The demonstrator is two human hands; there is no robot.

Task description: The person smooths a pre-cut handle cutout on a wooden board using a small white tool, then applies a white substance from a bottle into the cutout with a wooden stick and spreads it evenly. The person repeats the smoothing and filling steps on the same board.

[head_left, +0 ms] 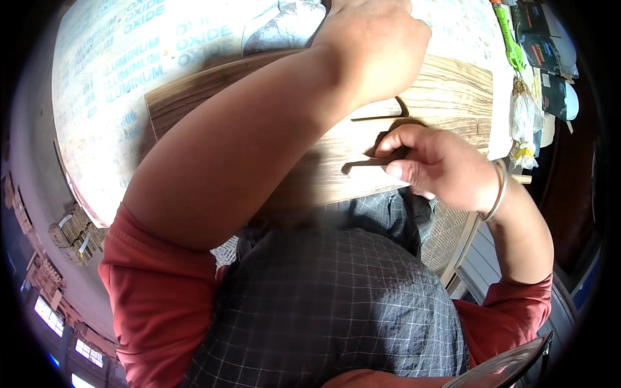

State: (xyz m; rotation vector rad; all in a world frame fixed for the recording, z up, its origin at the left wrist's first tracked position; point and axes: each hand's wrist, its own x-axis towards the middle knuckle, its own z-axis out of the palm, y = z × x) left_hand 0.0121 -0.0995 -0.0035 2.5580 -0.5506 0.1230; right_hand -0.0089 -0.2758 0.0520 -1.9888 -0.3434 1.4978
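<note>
My left arm crosses the wooden board (453,97), and my left hand (378,48) is past its far edge. Its fingers curl inward and are cut off by the upper edge, so what they hold, if anything, is hidden. Over the board's right part, my right hand (446,165), with a bangle at the wrist, pinches a thin dark strip (365,164) between thumb and forefinger. The strip's left end is bent. Just beyond lies a dark, thin curved piece (402,107) on the board. A crumpled clear plastic bag (284,26) is beside my left hand.
The board rests on a pale sheet with blue printing (97,129). On the right are a green-handled tool (509,39), clear plastic bags (525,116) and dark packages (550,58). My lap in checked dark cloth (330,291) is at the near edge. Stacked cardboard (77,236) stands at left.
</note>
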